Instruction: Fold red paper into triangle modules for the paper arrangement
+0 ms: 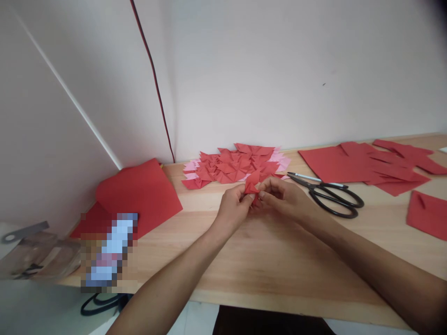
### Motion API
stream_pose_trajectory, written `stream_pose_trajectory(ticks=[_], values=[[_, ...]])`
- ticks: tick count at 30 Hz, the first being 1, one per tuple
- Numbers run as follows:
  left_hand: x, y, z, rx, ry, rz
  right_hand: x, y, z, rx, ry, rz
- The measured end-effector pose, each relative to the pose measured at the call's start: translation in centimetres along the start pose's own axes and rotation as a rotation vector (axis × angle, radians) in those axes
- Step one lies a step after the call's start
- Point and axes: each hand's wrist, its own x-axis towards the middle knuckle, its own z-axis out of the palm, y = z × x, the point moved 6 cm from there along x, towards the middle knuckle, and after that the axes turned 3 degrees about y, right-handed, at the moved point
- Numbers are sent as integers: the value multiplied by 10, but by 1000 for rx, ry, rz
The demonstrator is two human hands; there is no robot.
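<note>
Between my two hands, a small folded piece of red paper is held just above the wooden table. My left hand pinches its left side between thumb and fingers. On the other side, my right hand grips the paper's right edge with thumb and fingertips. Fingers cover part of the folds. Right behind the hands lies a heap of folded red and pink paper pieces with pointed corners, against the wall. Black-handled scissors and a pen rest beside my right wrist.
Red paper sheets lie at the left, near a pixelated object. Cut red paper strips spread at the back right, with another red paper at the right edge. A cable hangs down the wall. A clear plastic bag sits far left.
</note>
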Motion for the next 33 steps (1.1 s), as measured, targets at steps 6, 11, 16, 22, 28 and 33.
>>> stream_pose_trajectory(ticks=[6,11,16,22,28,33], values=[[0,-7,1,-91,-15,-92,-1,-8,-3,-85,32,-43],[-1,-5,2,-106,-55,-64,0,-7,1,71,-39,-37],[0,-12,4,-174,-93,-121,0,-3,0,107,-37,17],[1,-18,0,-153,-62,-140,1,0,2,81,-26,8],[0,-8,0,-66,-56,-84,3,2,2,7,-36,-39],[0,-8,0,-12,-43,-92,3,1,-2,8,-40,-66]])
